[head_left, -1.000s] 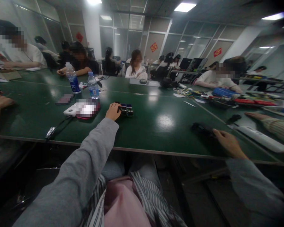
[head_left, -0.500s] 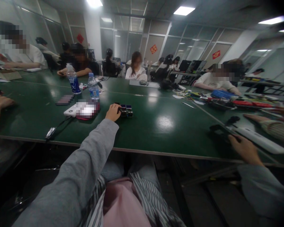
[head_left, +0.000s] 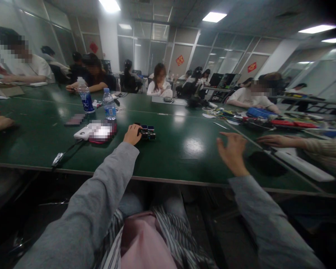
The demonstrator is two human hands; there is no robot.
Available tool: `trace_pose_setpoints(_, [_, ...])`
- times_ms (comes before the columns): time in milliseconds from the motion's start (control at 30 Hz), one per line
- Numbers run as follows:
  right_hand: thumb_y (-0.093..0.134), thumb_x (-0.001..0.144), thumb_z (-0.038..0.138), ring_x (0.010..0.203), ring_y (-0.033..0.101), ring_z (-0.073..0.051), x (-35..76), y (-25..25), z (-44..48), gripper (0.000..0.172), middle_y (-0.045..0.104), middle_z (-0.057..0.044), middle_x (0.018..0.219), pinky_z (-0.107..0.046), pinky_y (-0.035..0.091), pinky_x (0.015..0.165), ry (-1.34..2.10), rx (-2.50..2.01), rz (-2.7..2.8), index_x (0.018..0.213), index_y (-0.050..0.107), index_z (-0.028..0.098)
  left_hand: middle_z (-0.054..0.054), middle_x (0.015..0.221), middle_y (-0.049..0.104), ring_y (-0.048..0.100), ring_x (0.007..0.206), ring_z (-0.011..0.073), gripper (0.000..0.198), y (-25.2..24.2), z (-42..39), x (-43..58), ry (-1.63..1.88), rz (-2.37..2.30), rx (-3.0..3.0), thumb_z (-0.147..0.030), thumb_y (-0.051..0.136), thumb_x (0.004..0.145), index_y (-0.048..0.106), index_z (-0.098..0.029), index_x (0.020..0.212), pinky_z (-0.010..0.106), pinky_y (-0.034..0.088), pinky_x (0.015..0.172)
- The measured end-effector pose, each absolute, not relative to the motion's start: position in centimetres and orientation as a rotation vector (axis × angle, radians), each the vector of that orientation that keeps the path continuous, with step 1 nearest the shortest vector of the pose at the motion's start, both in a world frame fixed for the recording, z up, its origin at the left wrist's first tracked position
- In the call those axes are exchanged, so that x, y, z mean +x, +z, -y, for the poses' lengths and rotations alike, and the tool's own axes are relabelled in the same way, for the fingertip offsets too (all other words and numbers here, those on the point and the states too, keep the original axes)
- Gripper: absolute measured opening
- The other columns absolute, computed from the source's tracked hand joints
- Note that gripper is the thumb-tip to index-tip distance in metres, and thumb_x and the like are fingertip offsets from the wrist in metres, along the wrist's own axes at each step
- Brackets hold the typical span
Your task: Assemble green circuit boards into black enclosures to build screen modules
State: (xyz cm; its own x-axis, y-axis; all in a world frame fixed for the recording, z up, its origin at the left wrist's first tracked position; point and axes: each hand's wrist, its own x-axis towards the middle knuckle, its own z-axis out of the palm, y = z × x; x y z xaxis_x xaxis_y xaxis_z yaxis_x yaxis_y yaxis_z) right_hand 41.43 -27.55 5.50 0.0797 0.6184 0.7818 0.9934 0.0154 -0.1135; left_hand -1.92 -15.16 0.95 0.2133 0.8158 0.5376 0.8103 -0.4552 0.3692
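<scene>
**Left hand (head_left: pixel 133 134) at the small circuit boards (head_left: pixel 149 132), right hand (head_left: pixel 233 151) spread wide**

Nearest, behind both hands, grey sleeves (head_left: pixel 100 183) stretch forward past pink cloth (head_left: pixel 147 239) and striped cloth (head_left: pixel 175 231) on the lap, then over the edge of the green table (head_left: pixel 173 158).

The right hand is the nearer of the two, its fingers and thumb apart. Just to its right is a blurred dark patch (head_left: pixel 267 163), shadow or object, I cannot tell. Beyond that patch lies a long white bar (head_left: pixel 306 166), with a co-worker's hand (head_left: pixel 276 141) above it.

The left hand has its fingers curved down at the left end of the boards, which lie on the table directly to its right and show small dark screens on top. Its thumb is hidden, so whether it clamps them or merely rests there I cannot tell.

Left of the left hand sit a device with a red edge (head_left: pixel 102 132), its top blurred out, and a white device (head_left: pixel 81 132) touching it; a dark cable (head_left: pixel 71 147) runs nearer from them. Beyond these stand a clear bottle (head_left: pixel 109 106) with a blue cap and a blue-labelled bottle (head_left: pixel 86 98), both upright.

Past the right hand's fingertips are a thin rod (head_left: pixel 221 126), tangled wires (head_left: pixel 221 112) and a blue pouch (head_left: pixel 259 112). Farthest from both hands, people sit before glass partitions (head_left: pixel 145 45).
</scene>
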Motion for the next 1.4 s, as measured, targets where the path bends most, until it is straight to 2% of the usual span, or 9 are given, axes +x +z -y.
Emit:
trace_pose_setpoints(267, [0.047,0.095,0.043,0.130,0.040,-0.031,18.5,1.4,20.2,0.043,0.036,-0.011,0.146,-0.052,0.042,0.101,-0.069,-1.214,2.192,0.134,0.045,0.025,0.009,0.120,0.055,0.044,0.119,0.0251,0.029,0.8,14.9,-1.9,1.091,-1.649,2.468,-0.014,0.050,0.083,0.058,-0.023,0.110,0.041,0.043,0.104])
trace_pose_setpoints(400, [0.053,0.092,0.034,0.118,0.050,-0.027,19.1,0.5,19.0,0.033,0.045,-0.011,0.136,-0.047,0.046,0.096,-0.019,-1.194,2.207,0.123,0.050,0.021,0.009,0.118,0.055,0.045,0.117,0.0253,0.029,0.9,14.9,-1.8,1.095,-1.648,2.475,-0.015,0.050,0.083,0.058,-0.022,0.110,0.041,0.043,0.104])
trace_pose_setpoints(600, [0.051,0.094,0.041,0.099,0.056,-0.022,22.2,-0.2,17.9,0.028,0.059,-0.009,0.112,-0.038,0.048,0.089,0.125,-1.283,1.966,0.111,0.054,0.020,0.009,0.122,0.054,0.043,0.121,0.0265,0.030,1.1,15.1,-1.9,1.053,-1.660,2.432,-0.016,0.050,0.084,0.057,-0.023,0.112,0.045,0.045,0.102])
trace_pose_setpoints(767, [0.033,0.099,0.045,0.103,0.051,-0.028,24.0,-1.0,16.7,0.037,0.061,-0.012,0.102,-0.050,0.043,0.095,0.134,-1.445,1.824,0.098,0.059,0.019,0.009,0.125,0.053,0.042,0.123,0.0273,0.031,1.4,15.3,-1.9,1.021,-1.675,2.406,-0.016,0.050,0.085,0.057,-0.023,0.114,0.046,0.044,0.103])
trace_pose_setpoints(867, [0.032,0.098,0.050,0.111,0.046,-0.031,23.7,-0.8,16.8,0.042,0.058,-0.014,0.110,-0.054,0.040,0.098,0.074,-1.455,1.768,0.110,0.057,0.018,0.009,0.126,0.052,0.042,0.124,0.0273,0.031,1.4,15.3,-1.8,1.011,-1.676,2.387,-0.017,0.050,0.085,0.057,-0.023,0.114,0.047,0.044,0.103])
trace_pose_setpoints(967, [0.049,0.091,0.056,0.119,0.043,-0.032,22.4,-0.4,16.9,0.052,0.051,-0.014,0.125,-0.052,0.038,0.103,-0.001,-1.363,1.840,0.127,0.051,0.019,0.009,0.124,0.053,0.042,0.123,0.0265,0.030,1.4,15.3,-1.8,1.031,-1.669,2.402,-0.016,0.050,0.084,0.057,-0.023,0.113,0.046,0.043,0.104])
trace_pose_setpoints(1100, [0.061,0.085,0.041,0.118,0.048,-0.028,21.2,-0.4,16.7,0.051,0.048,-0.015,0.129,-0.043,0.041,0.104,0.134,-1.376,1.903,0.128,0.052,0.016,0.009,0.123,0.054,0.043,0.122,0.0258,0.030,1.3,15.3,-1.8,1.038,-1.665,2.428,-0.015,0.050,0.084,0.058,-0.023,0.112,0.044,0.042,0.106])
trace_pose_setpoints(1233, [0.050,0.089,0.031,0.112,0.055,-0.026,22.5,-0.4,16.0,0.041,0.057,-0.015,0.122,-0.040,0.043,0.100,0.242,-1.489,1.764,0.125,0.054,0.012,0.009,0.126,0.052,0.042,0.123,0.0264,0.031,1.3,15.3,-1.9,1.013,-1.660,2.398,-0.016,0.050,0.085,0.057,-0.023,0.115,0.046,0.044,0.103])
trace_pose_setpoints(1400, [0.035,0.095,0.044,0.114,0.053,-0.033,24.1,-0.1,15.5,0.050,0.059,-0.022,0.118,-0.050,0.040,0.099,0.193,-1.616,1.601,0.124,0.052,0.007,0.009,0.126,0.052,0.042,0.124,0.0262,0.030,1.5,15.5,-1.9,1.015,-1.662,2.383,-0.016,0.050,0.085,0.057,-0.023,0.114,0.046,0.045,0.103])
